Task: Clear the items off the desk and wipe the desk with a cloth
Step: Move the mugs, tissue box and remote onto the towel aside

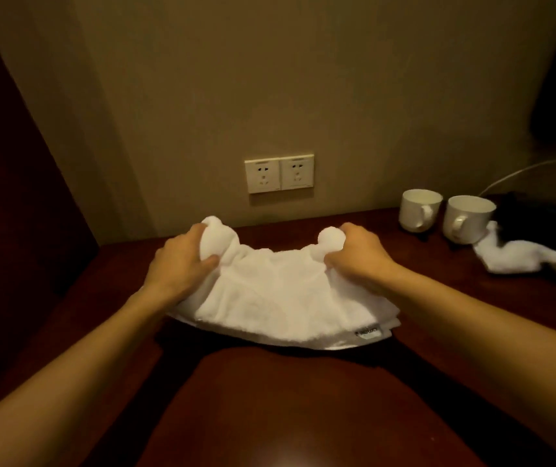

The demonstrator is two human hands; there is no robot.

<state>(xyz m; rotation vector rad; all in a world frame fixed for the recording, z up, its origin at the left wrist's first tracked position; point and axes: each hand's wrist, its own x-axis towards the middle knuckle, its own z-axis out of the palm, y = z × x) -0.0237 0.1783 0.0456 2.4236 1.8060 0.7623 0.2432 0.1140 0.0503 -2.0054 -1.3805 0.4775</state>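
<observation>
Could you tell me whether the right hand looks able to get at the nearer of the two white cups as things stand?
Probably yes, once it lets go: the right hand grips the white towel, and the nearer cup stands to its right on the desk with bare wood between them.

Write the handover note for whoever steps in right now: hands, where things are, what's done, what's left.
Left hand: grips the far left corner of the white towel.
Right hand: grips the far right corner of the same towel.
The towel lies folded on the middle of the dark wooden desk, below the wall sockets.
Not cleared: two white cups at the far right of the desk, a second white cloth beside them, and dark items at the right edge, unclear.
Left to do: move those off and wipe the desk. How much is already wiped cannot be told.
</observation>
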